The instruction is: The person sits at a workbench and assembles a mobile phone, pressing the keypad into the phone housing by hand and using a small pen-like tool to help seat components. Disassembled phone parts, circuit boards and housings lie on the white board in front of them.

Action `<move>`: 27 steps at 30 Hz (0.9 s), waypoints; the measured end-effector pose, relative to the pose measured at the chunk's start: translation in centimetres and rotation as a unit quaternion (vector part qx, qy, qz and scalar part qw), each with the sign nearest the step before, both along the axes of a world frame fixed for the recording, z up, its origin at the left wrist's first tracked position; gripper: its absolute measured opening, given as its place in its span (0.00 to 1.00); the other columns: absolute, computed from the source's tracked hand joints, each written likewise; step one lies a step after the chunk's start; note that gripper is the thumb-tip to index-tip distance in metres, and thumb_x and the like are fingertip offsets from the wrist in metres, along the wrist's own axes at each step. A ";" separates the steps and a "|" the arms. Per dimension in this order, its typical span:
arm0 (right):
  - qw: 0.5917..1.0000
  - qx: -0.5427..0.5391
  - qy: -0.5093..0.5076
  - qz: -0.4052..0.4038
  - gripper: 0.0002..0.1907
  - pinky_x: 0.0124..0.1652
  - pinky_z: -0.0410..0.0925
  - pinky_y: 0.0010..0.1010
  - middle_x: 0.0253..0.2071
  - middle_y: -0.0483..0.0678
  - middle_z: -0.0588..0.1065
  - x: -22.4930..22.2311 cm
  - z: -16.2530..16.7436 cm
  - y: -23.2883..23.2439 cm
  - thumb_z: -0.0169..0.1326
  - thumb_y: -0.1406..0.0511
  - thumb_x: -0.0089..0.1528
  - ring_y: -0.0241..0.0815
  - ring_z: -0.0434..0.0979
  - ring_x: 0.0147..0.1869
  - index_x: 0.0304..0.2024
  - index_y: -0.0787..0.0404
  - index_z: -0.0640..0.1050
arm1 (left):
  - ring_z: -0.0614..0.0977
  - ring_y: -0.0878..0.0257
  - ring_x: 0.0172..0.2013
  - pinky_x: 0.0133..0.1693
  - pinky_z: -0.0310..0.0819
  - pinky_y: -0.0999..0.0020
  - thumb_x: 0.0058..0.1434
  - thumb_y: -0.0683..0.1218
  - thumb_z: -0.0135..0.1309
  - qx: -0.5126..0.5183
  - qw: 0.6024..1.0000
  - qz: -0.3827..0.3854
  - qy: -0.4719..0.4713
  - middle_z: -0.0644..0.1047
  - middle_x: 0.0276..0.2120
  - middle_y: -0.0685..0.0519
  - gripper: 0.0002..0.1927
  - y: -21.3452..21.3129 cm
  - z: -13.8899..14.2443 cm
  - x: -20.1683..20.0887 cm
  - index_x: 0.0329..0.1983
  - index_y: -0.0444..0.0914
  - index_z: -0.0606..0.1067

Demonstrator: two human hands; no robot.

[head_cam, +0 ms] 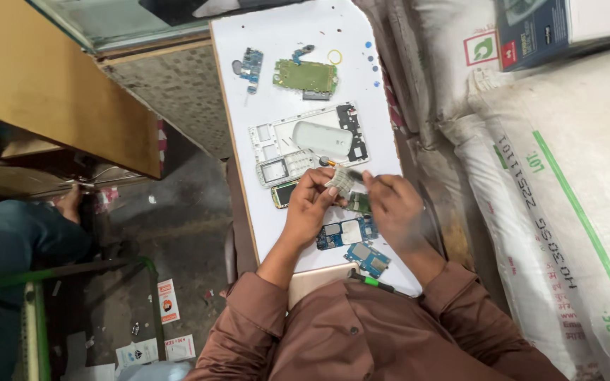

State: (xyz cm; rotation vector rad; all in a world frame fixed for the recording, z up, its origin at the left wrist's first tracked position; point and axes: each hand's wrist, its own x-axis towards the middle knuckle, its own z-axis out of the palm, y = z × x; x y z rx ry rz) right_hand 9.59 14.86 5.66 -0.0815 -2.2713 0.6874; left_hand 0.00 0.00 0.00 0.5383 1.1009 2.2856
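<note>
Keypad membrane, small and pale, pinched in left hand fingertips above the white board, mid-inspection by the look of it. Right hand alongside, fingers curled; grip impossible to tell through blur. Next, probably: steadier hold, careful seating near the phone frame.

Over the white desk, the left hand and right hand pinch a small keypad piece between their fingers. Just beyond it lies a white phone frame; nearer the person, blue circuit boards.
</note>
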 end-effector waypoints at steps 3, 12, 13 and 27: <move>0.996 0.063 0.028 0.056 0.16 0.35 0.69 0.37 0.37 0.50 0.74 -13.9 4.0 26.3 0.61 0.78 0.58 0.46 0.75 0.37 0.49 0.65 0.81 | 0.79 0.62 0.44 0.47 0.80 0.67 0.71 0.35 0.48 -0.007 1.000 0.002 -0.003 0.71 0.56 0.46 0.05 27.3 11.7 -13.3 0.46 0.34 0.66; 0.994 0.071 0.053 0.068 0.16 0.34 0.68 0.36 0.37 0.49 0.74 -16.5 1.8 57.3 0.63 0.77 0.59 0.45 0.75 0.36 0.49 0.62 0.82 | 0.78 0.64 0.45 0.47 0.81 0.67 0.71 0.34 0.48 -0.017 1.000 0.003 -0.010 0.71 0.53 0.46 0.06 57.5 4.8 -16.1 0.47 0.34 0.66; 0.992 0.087 0.051 0.077 0.16 0.33 0.67 0.36 0.36 0.49 0.74 -16.8 1.5 57.8 0.64 0.77 0.58 0.46 0.74 0.35 0.49 0.62 0.82 | 0.78 0.64 0.46 0.47 0.81 0.67 0.71 0.34 0.48 -0.011 1.000 0.001 -0.007 0.72 0.53 0.46 0.06 57.9 3.9 -16.5 0.47 0.34 0.65; 0.993 0.060 0.047 0.091 0.11 0.33 0.66 0.37 0.35 0.48 0.74 -25.4 -2.1 63.6 0.66 0.76 0.61 0.46 0.73 0.33 0.44 0.64 0.82 | 0.79 0.64 0.42 0.45 0.81 0.68 0.71 0.34 0.48 -0.013 1.000 0.008 -0.003 0.70 0.54 0.46 0.06 64.0 -3.2 -25.2 0.46 0.34 0.65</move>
